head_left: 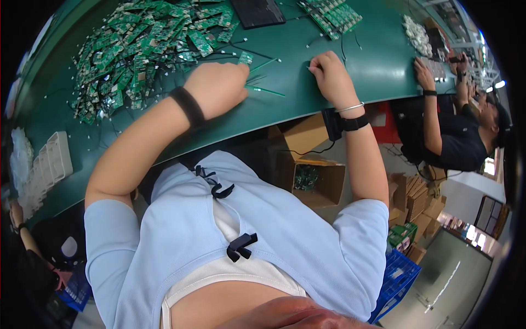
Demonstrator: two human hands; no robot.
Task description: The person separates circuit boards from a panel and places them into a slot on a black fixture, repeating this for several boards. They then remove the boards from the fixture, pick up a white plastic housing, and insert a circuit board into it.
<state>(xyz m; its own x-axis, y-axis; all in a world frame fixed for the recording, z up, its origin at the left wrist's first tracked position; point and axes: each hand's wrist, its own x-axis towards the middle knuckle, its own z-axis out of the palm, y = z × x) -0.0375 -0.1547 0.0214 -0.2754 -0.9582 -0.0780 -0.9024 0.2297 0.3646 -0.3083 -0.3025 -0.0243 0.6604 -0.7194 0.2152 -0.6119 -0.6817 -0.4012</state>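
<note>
My left hand (219,90) is closed, palm down, beside a large heap of small green circuit boards (137,49) with thin black wires. Narrow green circuit boards (267,91) and dark wires stick out past its fingers, and one board (245,57) shows flat just beyond the knuckles. The fingertips are hidden under the hand. To the right, my right hand (331,77) hovers over the green table (290,115) near its front edge, thumb and forefinger pinched together. A tiny dark bit shows at those fingertips, too small to name.
At the far side lie a black flat tray (257,12) and a stack of green board panels (333,17). White trays (52,159) stand at left. Below the table edge is an open cardboard box (318,181). A co-worker (449,123) sits at right; another person's arm (22,225) shows at left.
</note>
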